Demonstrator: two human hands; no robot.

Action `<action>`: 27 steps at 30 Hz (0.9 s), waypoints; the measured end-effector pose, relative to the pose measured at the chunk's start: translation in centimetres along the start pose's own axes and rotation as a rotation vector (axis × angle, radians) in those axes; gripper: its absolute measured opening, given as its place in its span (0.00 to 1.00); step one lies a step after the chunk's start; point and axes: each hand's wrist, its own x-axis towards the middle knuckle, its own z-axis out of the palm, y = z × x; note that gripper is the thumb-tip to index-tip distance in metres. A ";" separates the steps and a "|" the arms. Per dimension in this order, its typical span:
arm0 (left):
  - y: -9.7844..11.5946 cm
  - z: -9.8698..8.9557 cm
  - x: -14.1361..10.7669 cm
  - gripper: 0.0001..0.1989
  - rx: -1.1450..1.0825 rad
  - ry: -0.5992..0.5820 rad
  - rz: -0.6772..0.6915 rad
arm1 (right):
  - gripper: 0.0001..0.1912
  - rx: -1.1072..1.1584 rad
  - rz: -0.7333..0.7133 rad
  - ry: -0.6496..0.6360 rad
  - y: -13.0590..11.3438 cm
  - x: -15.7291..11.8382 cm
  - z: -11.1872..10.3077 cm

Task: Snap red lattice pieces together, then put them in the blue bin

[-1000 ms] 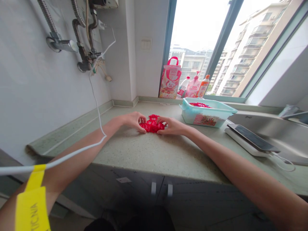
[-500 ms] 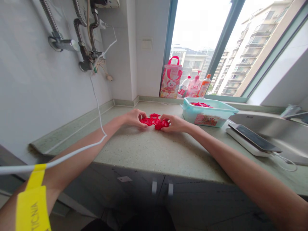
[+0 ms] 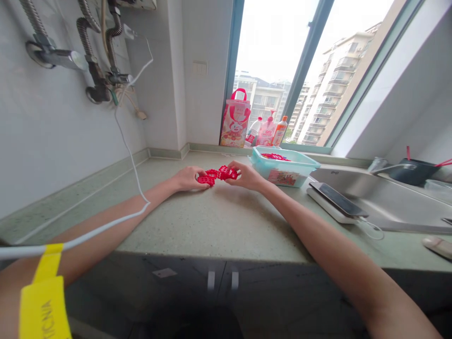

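Note:
Over the speckled counter [image 3: 226, 221], my left hand [image 3: 189, 179] is closed on the left end of a red openwork plastic piece [image 3: 208, 178]. My right hand [image 3: 245, 175] grips the right part of the red plastic [image 3: 226, 173], its thumb and fingers curled round the edge. The two red parts meet between my hands; whether they are joined cannot be told. Right behind my right hand stands a light blue plastic tub [image 3: 289, 169] with more red openwork pieces [image 3: 273, 157] inside.
A phone [image 3: 339, 199] lies on a white block [image 3: 328, 207] beside the steel sink [image 3: 381, 197]. On the sill are a pink bag [image 3: 236, 122] and several bottles [image 3: 266, 132]. A white cable [image 3: 106, 228] with a yellow tag [image 3: 42, 306] crosses my left forearm.
The view has swung to the right, so more of the sink shows. The red parts have turned between my hands; the right part sits higher and the upright middle portion has tipped.

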 end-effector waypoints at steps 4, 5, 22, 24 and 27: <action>0.6 -0.3 -0.3 0.26 -0.015 -0.042 -0.012 | 0.18 0.014 -0.051 0.014 -0.6 0.1 0.6; 1.0 -0.4 -0.5 0.26 -0.030 -0.064 -0.012 | 0.18 0.014 -0.062 0.009 -0.9 0.1 0.7; 1.5 -1.6 -1.7 0.33 -0.334 -0.224 0.189 | 0.17 -0.005 -0.108 -0.171 -5.1 -0.5 2.2; 0.8 -1.7 -1.5 0.29 -0.402 -0.127 0.169 | 0.19 -0.007 -0.106 -0.198 -5.5 -0.6 2.0; -0.2 -1.3 -1.1 0.28 -0.342 0.046 0.123 | 0.26 -0.038 -0.095 -0.219 -5.7 -0.7 2.0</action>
